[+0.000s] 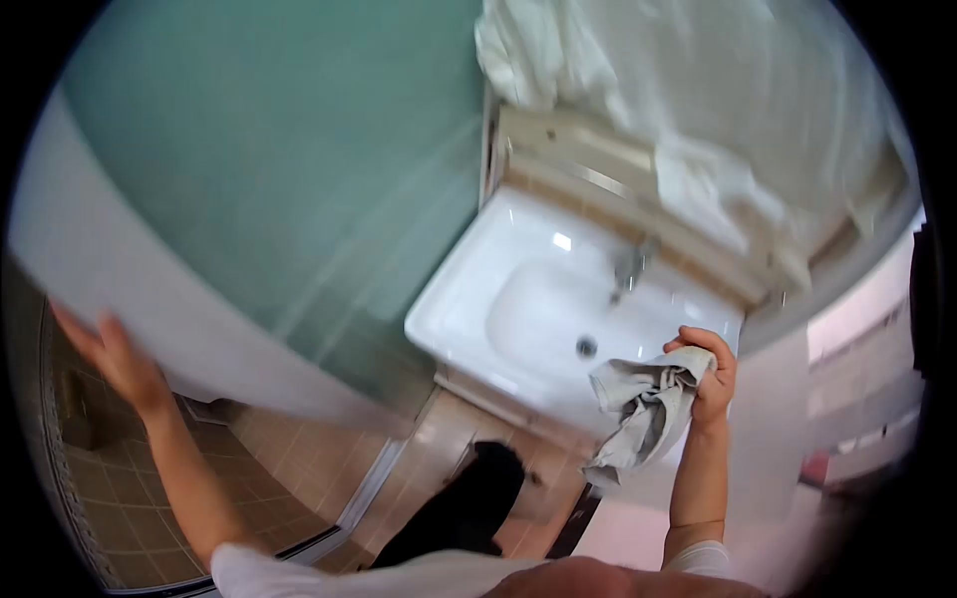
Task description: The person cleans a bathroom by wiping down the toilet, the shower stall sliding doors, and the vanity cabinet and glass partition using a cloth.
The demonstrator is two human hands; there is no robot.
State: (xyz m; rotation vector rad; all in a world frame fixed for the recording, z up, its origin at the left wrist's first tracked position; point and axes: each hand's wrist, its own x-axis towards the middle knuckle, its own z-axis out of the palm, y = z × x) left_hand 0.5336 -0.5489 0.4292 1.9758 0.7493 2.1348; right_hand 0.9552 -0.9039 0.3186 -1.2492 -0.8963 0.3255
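Observation:
My right hand (713,371) is closed around a crumpled grey-white cloth (646,411), which hangs down over the front right part of a white washbasin (459,304). Behind the cloth are the basin's drain (586,346) and a metal tap (630,267). Far to the left, my left hand (125,367) lies against the pale edge (179,284) of a large greenish panel (299,169). Its fingers are stretched out and slightly blurred. I cannot tell how firmly it touches the edge.
Above the basin, a ledge (598,140) carries draped white sheeting (558,50). Brown tiles (289,448) cover the floor, crossed by a metal track (369,483). My black-clad leg (449,518) stands below the basin. Blurred items (857,458) are at the right.

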